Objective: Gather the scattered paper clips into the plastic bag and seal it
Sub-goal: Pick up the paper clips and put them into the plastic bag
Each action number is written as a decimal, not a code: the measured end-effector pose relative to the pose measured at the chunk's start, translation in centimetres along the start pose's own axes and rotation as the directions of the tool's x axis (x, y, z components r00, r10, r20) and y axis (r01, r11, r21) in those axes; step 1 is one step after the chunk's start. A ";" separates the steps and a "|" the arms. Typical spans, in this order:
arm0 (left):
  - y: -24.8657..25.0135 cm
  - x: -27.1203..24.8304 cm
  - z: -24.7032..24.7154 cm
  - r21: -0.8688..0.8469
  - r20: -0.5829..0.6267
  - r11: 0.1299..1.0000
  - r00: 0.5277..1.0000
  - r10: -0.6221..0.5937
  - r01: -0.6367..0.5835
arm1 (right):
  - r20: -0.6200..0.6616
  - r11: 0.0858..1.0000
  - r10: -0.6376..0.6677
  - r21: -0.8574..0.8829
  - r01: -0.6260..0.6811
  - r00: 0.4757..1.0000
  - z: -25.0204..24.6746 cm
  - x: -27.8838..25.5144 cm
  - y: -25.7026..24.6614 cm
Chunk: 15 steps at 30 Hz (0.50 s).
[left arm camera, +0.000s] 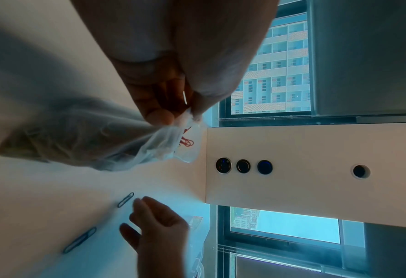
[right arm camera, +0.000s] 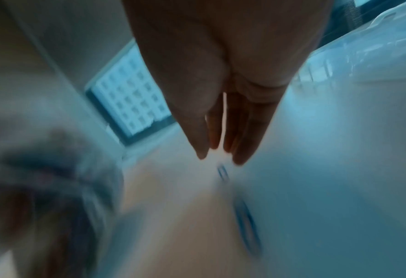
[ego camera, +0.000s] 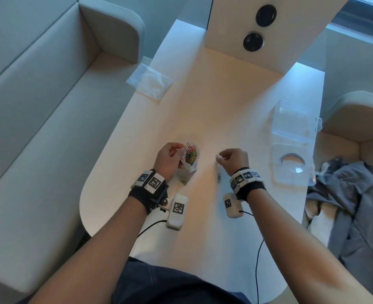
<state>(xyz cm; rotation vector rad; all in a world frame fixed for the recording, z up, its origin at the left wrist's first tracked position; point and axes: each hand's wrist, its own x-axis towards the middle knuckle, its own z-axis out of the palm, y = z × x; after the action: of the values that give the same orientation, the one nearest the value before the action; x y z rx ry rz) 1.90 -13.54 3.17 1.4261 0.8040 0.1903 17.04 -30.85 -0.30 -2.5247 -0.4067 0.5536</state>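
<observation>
A small clear plastic bag stands on the white table, holding several coloured paper clips. My left hand pinches the bag's rim between thumb and fingers and holds its mouth up. Two blue paper clips lie loose on the table to the bag's right. The farther clip sits just off the fingertips of my right hand, which is lowered over it and holds nothing. The nearer clip lies beside my right wrist. The right wrist view is blurred.
An open clear plastic box and its lid lie at the table's right edge. A flat clear packet hangs over the far left edge. A white upright panel with round sockets stands at the back. Grey cloth lies on the right seat.
</observation>
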 end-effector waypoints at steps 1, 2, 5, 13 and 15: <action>-0.1 -0.1 -0.2 -0.004 -0.001 1.000 1.000 0.004 -0.004 | 0.025 0.991 -0.085 -0.098 0.087 0.996 1.1 -0.5 0.2; -0.4 -0.1 -0.4 -0.006 0.000 1.000 1.000 0.003 -0.003 | 0.068 0.963 -0.183 -0.188 0.193 0.981 2.1 -1.1 0.3; -0.6 -0.1 -0.8 0.012 0.011 1.000 1.000 -0.007 0.006 | 0.154 0.909 -0.253 -0.300 0.289 0.955 3.5 -2.5 1.1; -1.2 -0.3 -0.3 0.009 0.033 1.000 0.999 -0.030 0.030 | 0.111 0.872 -0.143 -0.455 0.178 0.983 3.9 -6.6 2.4; -1.3 -0.5 0.0 0.021 0.044 0.999 0.999 -0.030 0.029 | 0.164 0.917 -0.099 -0.368 0.154 0.981 5.0 -7.6 1.5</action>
<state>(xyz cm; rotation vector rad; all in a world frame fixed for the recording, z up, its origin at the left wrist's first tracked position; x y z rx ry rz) 1.04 -14.04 2.13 1.4316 0.7922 0.1277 8.37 -32.91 -2.68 -2.8050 -0.7946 0.6597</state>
